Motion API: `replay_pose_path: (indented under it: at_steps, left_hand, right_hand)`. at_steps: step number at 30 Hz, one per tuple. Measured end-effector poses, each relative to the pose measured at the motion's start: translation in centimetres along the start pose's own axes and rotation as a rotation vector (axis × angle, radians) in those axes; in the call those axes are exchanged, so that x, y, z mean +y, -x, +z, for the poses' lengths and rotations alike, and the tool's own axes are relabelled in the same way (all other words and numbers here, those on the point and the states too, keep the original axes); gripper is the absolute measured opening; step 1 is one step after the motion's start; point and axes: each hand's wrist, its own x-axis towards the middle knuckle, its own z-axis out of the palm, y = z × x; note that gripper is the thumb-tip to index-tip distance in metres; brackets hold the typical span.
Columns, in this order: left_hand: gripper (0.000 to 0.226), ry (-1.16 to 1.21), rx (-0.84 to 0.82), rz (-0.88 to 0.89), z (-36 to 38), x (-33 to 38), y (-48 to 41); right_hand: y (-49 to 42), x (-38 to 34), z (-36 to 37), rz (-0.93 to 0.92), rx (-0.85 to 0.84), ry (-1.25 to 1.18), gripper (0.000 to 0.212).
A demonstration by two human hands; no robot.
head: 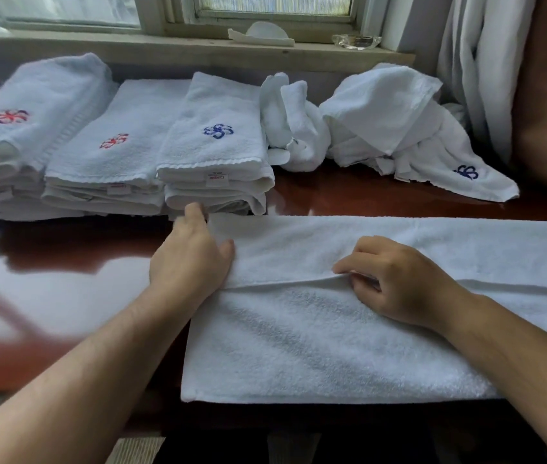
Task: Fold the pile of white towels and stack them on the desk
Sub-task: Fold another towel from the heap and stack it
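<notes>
One towel (332, 346), long axis left-right
</notes>
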Motion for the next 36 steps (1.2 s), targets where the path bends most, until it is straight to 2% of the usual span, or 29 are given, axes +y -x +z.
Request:
replay_pose_path:
  at_steps: [2,4,6,9,11,14,19,21,24,27,30,33,36]
  left_hand:
    - [0.058,-0.081,0.077,0.139,0.2,0.3,0.4]
    - [0.05,-0.114,0.088,0.372,0.4,1.0,1.2]
    - [0.052,-0.117,-0.022,0.561,0.7,2.4,1.9]
    - [0.062,-0.123,-0.2,0.713,1.9,5.9,2.3]
    - [0.072,-0.156,-0.26,0.796,3.1,9.2,2.4]
    - [0.072,-0.194,-0.303,0.882,5.2,14.4,2.8]
    - [0.049,-0.138,-0.292,0.973,8.3,22.4,3.8]
    - [0.043,-0.118,-0.276,0.999,9.5,25.1,4.3]
    - [0.039,-0.079,-0.304,1.031,11.1,28.4,5.1]
    - [0.032,-0.072,-0.322,1.043,12.4,30.5,5.6]
    - [0.024,-0.06,-0.327,1.031,13.3,31.9,5.9]
    - [0.024,-0.047,-0.308,1.049,14.0,32.1,6.3]
    - [0.024,-0.031,-0.262,1.075,14.5,31.8,6.6]
  right_hand:
    - [0.3,0.8,-0.1,0.026,0.015,0.021,0.023]
    - [1.0,1.5,-0.3,0.129,0.051,0.004,0.023]
    - [1.8,2.0,-0.3,0.225,0.081,-0.025,0.026]
    - [2.9,3.0,-0.6,0.286,0.12,0.024,0.035]
    - [3.8,4.0,-1.2,0.401,0.135,0.085,0.043]
    - [6.4,6.4,-2.3,0.652,0.182,0.159,0.054]
    - [12.7,11.7,-5.6,1.025,0.249,0.195,0.057]
    - [15.0,13.4,-6.9,1.118,0.313,0.143,0.054]
    - [17.9,14.8,-8.2,1.181,0.494,0.128,0.045]
    - [20.2,15.8,-9.2,1.322,0.528,0.185,0.05]
    - [21.8,16.9,-10.0,1.448,0.481,0.09,0.06]
    - [22.7,18.3,-10.8,1.362,0.535,-0.084,0.051]
    - [22.2,19.5,-11.7,1.392,0.807,-0.64,0.04]
